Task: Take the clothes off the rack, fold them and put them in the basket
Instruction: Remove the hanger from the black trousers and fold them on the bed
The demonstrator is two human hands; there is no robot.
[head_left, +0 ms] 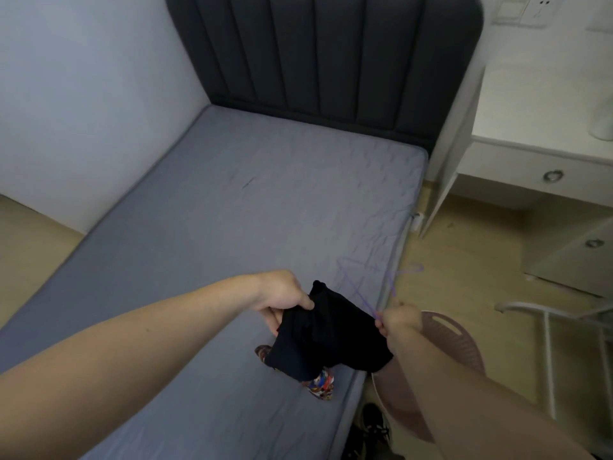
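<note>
– Logging hands first: what does each hold?
– Left hand (285,298): fingers curled round a black garment (326,336), which is bunched, unfolded and held just above the bed (232,194). Right hand (396,318): fingers pinching a purple wire hanger (391,285), which appears free of the cloth.
– Items on the bed?
– One colourful patterned piece (321,386), partly hidden under the black garment. Cannot tell whether it is folded.
– Basket?
– Pink basket (444,333), on the floor beside the bed, behind the right forearm. Contents hidden.
– Rack?
– White metal frame (547,330) at right, probably the rack. No clothes on the part that shows.
– Status?
– Judged early: black garment is off the hanger, with folding and basketing still outstanding.
</note>
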